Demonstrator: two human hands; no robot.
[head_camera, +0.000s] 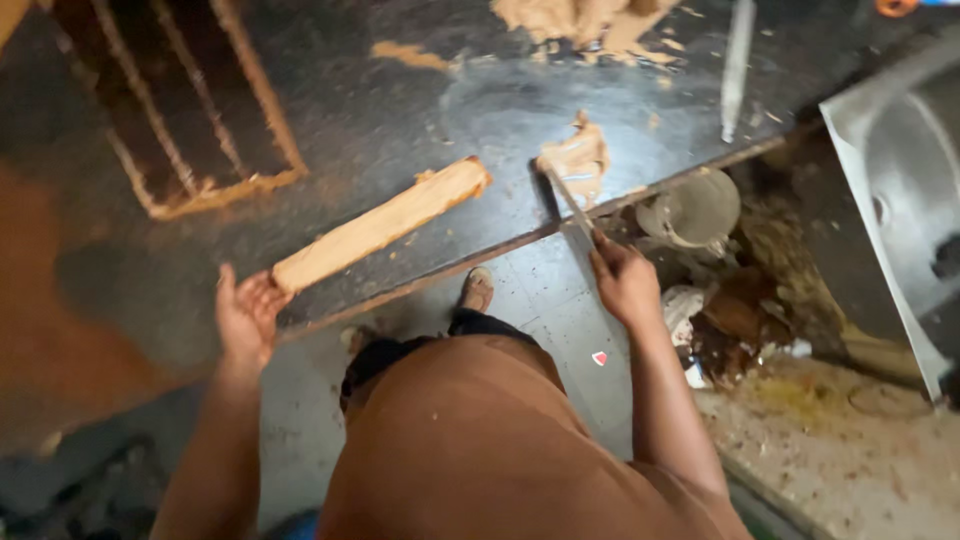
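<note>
A long tan slab of dough (385, 223) lies slanted on the dark worktable (400, 110). My left hand (246, 315) holds the slab's near end at the table's front edge. My right hand (622, 278) grips the handle of a flat metal scraper (566, 198), whose blade reaches up onto the table. The blade touches a small lump of tan dough (577, 157) just right of the slab.
A metal grid frame with several slots (175, 100) lies at the table's far left. More dough scraps (585, 22) and a long pale tool (736, 65) sit at the far edge. Below the table stand a pale bucket (697, 208), floor debris and a steel tub (900, 180) at right.
</note>
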